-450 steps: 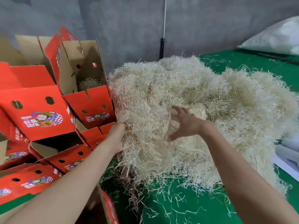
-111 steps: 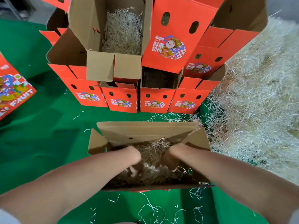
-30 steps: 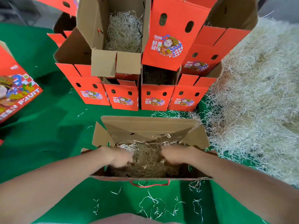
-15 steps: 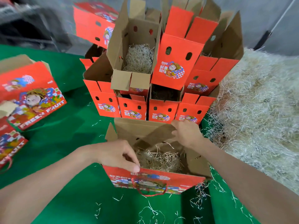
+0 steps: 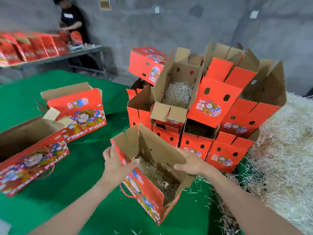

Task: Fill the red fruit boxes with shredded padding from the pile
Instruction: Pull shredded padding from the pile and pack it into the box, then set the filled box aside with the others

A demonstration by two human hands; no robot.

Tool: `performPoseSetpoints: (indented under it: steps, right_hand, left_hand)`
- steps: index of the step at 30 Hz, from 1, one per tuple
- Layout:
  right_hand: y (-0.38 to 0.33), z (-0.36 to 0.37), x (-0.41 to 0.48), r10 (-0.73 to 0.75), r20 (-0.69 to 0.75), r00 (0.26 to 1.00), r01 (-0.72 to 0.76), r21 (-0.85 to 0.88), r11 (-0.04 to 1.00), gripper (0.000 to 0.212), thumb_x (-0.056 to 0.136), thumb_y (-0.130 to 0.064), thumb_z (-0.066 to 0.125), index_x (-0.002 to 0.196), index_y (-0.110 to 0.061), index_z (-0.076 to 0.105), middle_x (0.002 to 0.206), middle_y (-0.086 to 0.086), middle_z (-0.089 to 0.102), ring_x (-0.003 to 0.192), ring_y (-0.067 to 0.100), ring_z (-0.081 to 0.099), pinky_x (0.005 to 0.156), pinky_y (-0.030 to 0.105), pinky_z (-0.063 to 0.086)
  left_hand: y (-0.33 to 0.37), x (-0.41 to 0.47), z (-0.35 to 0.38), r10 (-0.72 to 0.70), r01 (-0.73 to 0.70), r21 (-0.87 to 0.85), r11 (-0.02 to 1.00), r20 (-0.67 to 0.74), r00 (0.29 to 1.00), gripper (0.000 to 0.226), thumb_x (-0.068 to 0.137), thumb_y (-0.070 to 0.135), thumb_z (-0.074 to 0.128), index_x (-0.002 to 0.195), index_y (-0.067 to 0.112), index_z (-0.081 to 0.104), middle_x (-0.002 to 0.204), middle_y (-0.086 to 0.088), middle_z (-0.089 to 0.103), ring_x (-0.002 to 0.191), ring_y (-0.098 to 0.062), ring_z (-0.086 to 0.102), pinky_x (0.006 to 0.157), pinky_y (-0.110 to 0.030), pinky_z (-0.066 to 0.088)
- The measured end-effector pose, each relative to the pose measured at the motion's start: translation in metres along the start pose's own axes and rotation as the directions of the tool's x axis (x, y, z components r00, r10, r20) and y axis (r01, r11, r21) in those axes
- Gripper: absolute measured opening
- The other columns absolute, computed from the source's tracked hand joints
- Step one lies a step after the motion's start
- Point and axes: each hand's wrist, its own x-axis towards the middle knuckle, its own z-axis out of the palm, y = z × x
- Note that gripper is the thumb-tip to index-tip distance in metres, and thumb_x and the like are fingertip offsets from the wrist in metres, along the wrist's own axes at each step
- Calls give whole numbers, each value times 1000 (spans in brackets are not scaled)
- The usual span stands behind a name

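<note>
A red fruit box (image 5: 149,199) with its top flaps open is tilted and turned, lifted over the green table (image 5: 50,200). Shredded padding (image 5: 155,175) lies in its bottom. My left hand (image 5: 116,164) grips the box's near red wall, thumb inside. My right hand (image 5: 191,164) holds the far cardboard flap at its edge. The big pale padding pile (image 5: 286,158) spreads on the right of the table.
A stack of open red boxes (image 5: 211,106) stands just behind, some holding padding. Two open boxes (image 5: 79,112) lie on their sides at left. A person (image 5: 72,22) works at a far table with more red boxes (image 5: 33,46). Loose shreds litter the cloth.
Both hands left the padding inside the box and took hold of its walls. The box has risen and swung, one end now pointing toward me. My view lifted toward the room.
</note>
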Motion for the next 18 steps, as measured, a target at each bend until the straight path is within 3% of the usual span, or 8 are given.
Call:
performPoseSetpoints:
  steps: [3, 5, 7, 9, 11, 14, 16, 18]
  right_hand:
    - [16, -8, -7, 106, 90, 990, -114, 86, 990, 66, 87, -39, 60, 143, -27, 27, 134, -3, 44, 97, 12, 58, 73, 23, 54]
    - [24, -8, -11, 201, 228, 953, -230, 109, 967, 62, 90, -41, 55, 141, -19, 28, 138, 9, 43, 92, 20, 64, 65, 28, 58]
    - [21, 0, -12, 229, 259, 938, -278, 169, 946, 53, 95, -37, 47, 139, -12, 32, 134, 15, 49, 86, 24, 68, 68, 33, 58]
    - [9, 9, -5, 171, 120, 978, -193, 206, 959, 42, 98, -30, 44, 135, -11, 39, 125, 11, 56, 98, 25, 65, 86, 39, 53]
    - [-9, 12, 5, 124, 9, 992, -124, 197, 973, 37, 98, -25, 42, 134, -13, 43, 125, 9, 55, 105, 24, 61, 93, 40, 48]
    - [-36, 15, 17, 90, -13, 996, -84, 251, 964, 42, 99, -24, 41, 139, -16, 37, 125, 10, 54, 79, 16, 70, 77, 30, 55]
    - [-56, 19, 25, 102, -5, 995, -93, 387, 917, 43, 98, -21, 40, 141, -16, 33, 126, 12, 50, 62, 18, 70, 63, 32, 57]
    - [-79, 26, 37, 131, -9, 991, -107, 520, 847, 44, 98, -17, 39, 141, -16, 31, 132, 11, 44, 60, 24, 70, 62, 34, 58]
  left_hand:
    - [1, -20, 23, -292, 327, -172, 929, 201, 935, 51, 79, 38, 71, 118, 20, 44, 120, -4, 29, 93, -23, 53, 73, -36, 56]
    - [4, -24, 29, -388, 460, -266, 847, 281, 878, 64, 76, 43, 73, 129, 28, 41, 133, -6, 31, 80, -28, 66, 57, -34, 58]
    - [6, -23, 35, -411, 512, -317, 798, 334, 848, 98, 74, 41, 76, 148, 27, 13, 143, -9, 29, 73, -30, 69, 56, -35, 58]
    - [11, -22, 37, -414, 514, -270, 814, 351, 840, 103, 78, 29, 73, 149, 27, -2, 137, -14, 43, 62, -28, 70, 53, -32, 56]
    - [12, -18, 31, -397, 457, -202, 866, 275, 876, 72, 81, 14, 63, 137, 22, 18, 106, -17, 60, 54, -26, 67, 51, -32, 56]
    - [5, -9, 9, -361, 372, -167, 913, 95, 928, 36, 79, 9, 56, 108, 13, 36, 83, -10, 61, 54, -21, 61, 60, -35, 57]
    - [0, 0, -7, -301, 298, -171, 939, 8, 954, 49, 81, 15, 60, 126, 18, 42, 93, 1, 61, 67, -11, 57, 72, -34, 49]
    - [-3, 6, -19, -247, 235, -305, 923, 1, 969, 77, 81, 15, 66, 144, 32, 24, 109, 13, 57, 89, -3, 56, 85, -27, 40]
